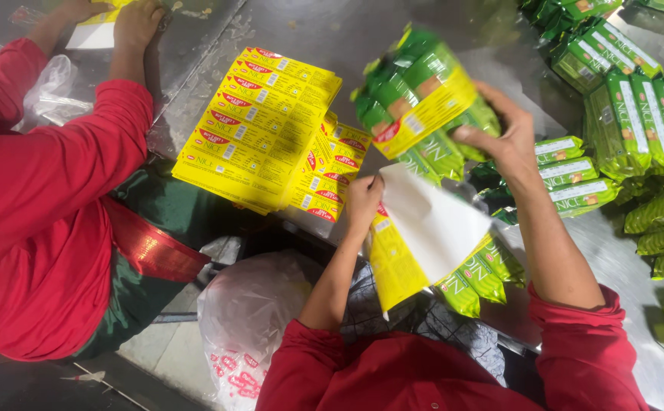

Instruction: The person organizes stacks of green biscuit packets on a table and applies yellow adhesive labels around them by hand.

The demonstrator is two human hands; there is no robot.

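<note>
A dull grey metal worktop (332, 38), scuffed and crumb-specked, fills the view. Above its near edge the left hand (364, 199) pinches a yellow carton flap (423, 228), while the right hand (503, 141) grips a bundle of green packets (415, 99). Flat yellow cartons (259, 125) lie stacked mid-worktop; a co-worker's red sleeve (50, 175) crosses the left edge.

Glossy green plastic packets (423, 99) under the right hand (503, 141). Yellow card carton sleeve (423, 236) pinched by the left hand (364, 202), inner face matt white. Beneath both grips, dull scuffed metal table (332, 38). Beside them, glossy printed flat cartons (263, 122).
</note>
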